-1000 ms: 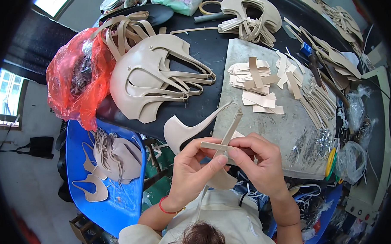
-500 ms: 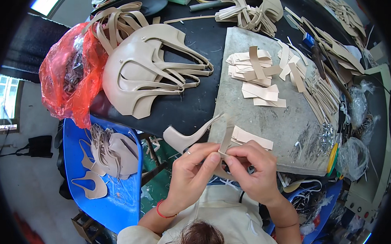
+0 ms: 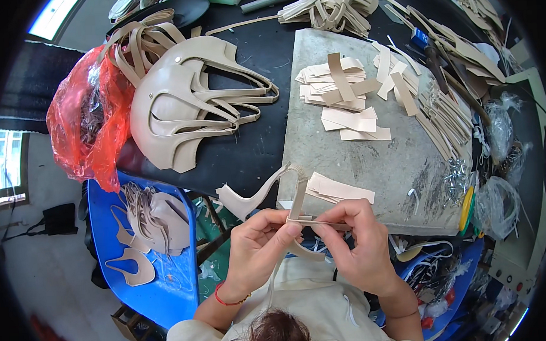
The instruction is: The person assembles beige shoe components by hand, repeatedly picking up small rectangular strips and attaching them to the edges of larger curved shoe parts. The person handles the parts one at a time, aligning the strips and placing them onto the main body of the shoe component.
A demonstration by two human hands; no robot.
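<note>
Beige strap piece [image 3: 298,196] | held over lap at grey slab's [image 3: 369,167] near edge | left hand [image 3: 258,249] and right hand [image 3: 357,243] fingertips pinching its thin strip | risk: strip may slip or twist if pinch loosens | loose cut pieces [image 3: 340,192] nearby could get knocked

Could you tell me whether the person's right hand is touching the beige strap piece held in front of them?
Touching. The head view shows the right hand pinching the beige strap piece opposite the left hand.
</note>
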